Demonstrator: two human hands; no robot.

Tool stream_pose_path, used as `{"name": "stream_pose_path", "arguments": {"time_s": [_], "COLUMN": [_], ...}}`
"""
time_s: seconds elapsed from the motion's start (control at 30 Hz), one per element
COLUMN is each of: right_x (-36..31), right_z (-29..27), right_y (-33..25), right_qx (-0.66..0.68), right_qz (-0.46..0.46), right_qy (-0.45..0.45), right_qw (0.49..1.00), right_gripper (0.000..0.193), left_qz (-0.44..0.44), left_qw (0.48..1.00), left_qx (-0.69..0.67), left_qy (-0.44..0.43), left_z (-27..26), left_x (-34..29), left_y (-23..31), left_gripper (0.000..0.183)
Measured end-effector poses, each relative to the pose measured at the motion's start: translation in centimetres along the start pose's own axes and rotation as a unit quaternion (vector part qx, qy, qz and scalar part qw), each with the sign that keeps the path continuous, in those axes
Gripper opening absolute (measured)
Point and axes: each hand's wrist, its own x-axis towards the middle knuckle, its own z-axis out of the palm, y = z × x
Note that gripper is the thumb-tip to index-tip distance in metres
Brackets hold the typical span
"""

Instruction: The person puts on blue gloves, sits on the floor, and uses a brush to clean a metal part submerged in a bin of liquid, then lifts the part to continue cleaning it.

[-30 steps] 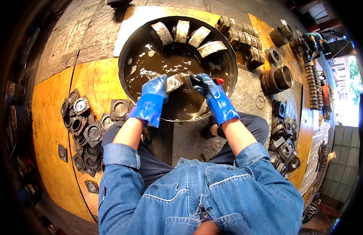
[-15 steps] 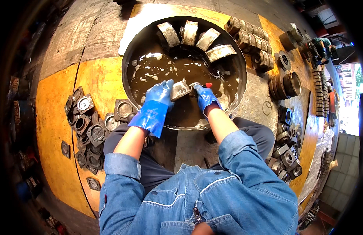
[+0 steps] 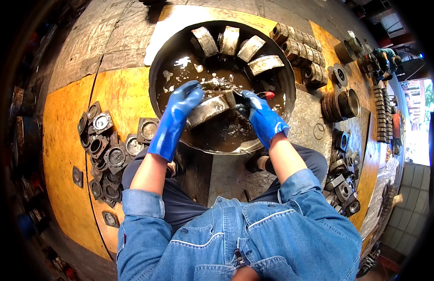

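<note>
My left hand [image 3: 183,101], in a long blue rubber glove, grips the left side of a wet, curved metal piece [image 3: 209,112] held over the murky brown liquid. My right hand [image 3: 262,115], also gloved in blue, is closed around a tool whose red end [image 3: 269,95] sticks out past the fingers; its kind is hidden. By the right fingertips, a flat metallic part [image 3: 230,99] meets the piece's right end; I cannot tell if it belongs to the tool. Both hands are over a round dark tub [image 3: 153,89]. Several similar metal blocks [image 3: 228,41] lean along its far rim.
Rows of metal rings [image 3: 301,47] stand beyond the tub's right side. Flanged castings [image 3: 115,158] lie heaped on the yellow boards at left, with another heap [image 3: 343,187] at right. Larger rings [image 3: 341,102] stand farther right. A person [image 3: 386,60] is at the far right.
The metal piece has turned and shows more of its long curved side. My left hand has shifted left and up around it; my right hand and the red-ended tool have moved right.
</note>
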Motion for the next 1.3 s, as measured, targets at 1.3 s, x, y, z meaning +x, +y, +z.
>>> {"name": "stream_pose_path", "arguments": {"time_s": [1.3], "right_x": [1.3], "right_z": [6.0], "right_y": [-4.3], "right_qx": [-0.184], "right_qz": [-0.062], "right_qy": [-0.086], "right_qw": [0.977], "right_gripper": [0.052], "left_qz": [-0.375], "left_qw": [0.808], "left_qx": [-0.441], "left_qy": [-0.109], "left_z": [4.6], "left_x": [-2.7], "left_y": [-2.2], "left_gripper": [0.048]}}
